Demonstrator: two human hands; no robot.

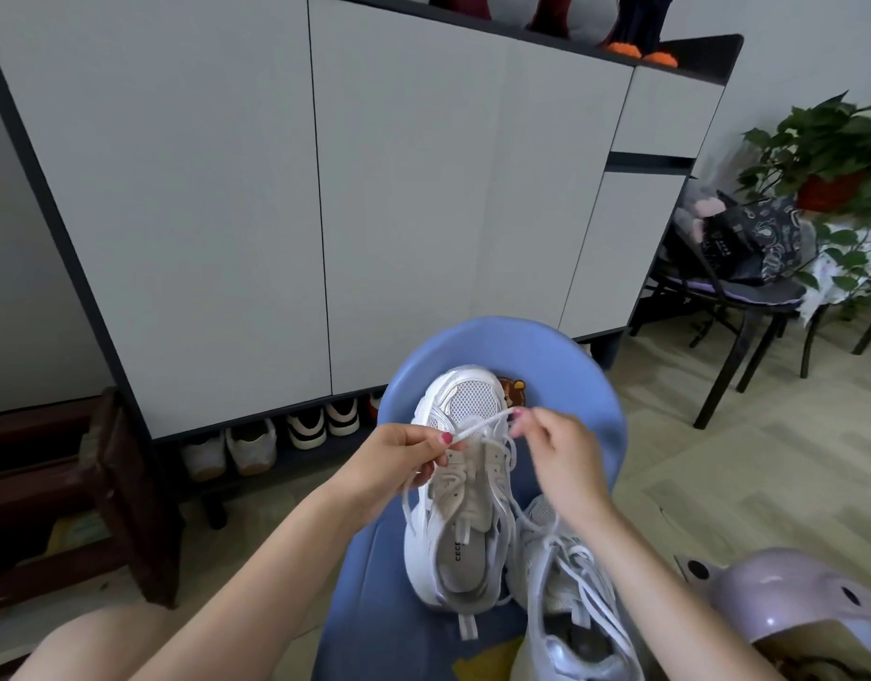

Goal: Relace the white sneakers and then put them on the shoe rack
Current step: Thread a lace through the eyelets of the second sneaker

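- Nearest me, low right, a lilac plastic stool (792, 602) pokes into the head view, with my bare knee at lower left.
- On the blue chair seat (586, 385) in front of me lie both white sneakers. The second sneaker (566, 597) sits nearer and to the right, its laces loose and tangled over the opening.
- The sneaker I am working on (460, 489) lies just left of it, touching or nearly so. Its long axis runs away from me: heel close, toe pointing at the cabinet.
- My left hand (399, 459) pinches the white lace (482, 425) between thumb and forefinger, curled tight on it, over the eyelet rows on the left side.
- My right hand (561, 444) is blurred; its fingertips seem to nip the far end of that lace, above the toe-side eyelets.
- The lace runs taut between the two hands, crosswise over the shoe's tongue, slanting up toward the right. I judge this end has to go down into an eyelet directly below the hands, and the right hand holds the tip, so it is the nearer one for threading.
- Relacing looks only partly done; neither shoe is on the rack.
- Beyond the chair stands a tall grey cabinet (399, 213) with an open shoe shelf (276, 449) at floor level, holding several pairs.
- Left is a dark wooden stand (114, 484); right, a black chair with a bag (738, 243) and a potted plant (826, 154) on the pale wood floor (767, 459).
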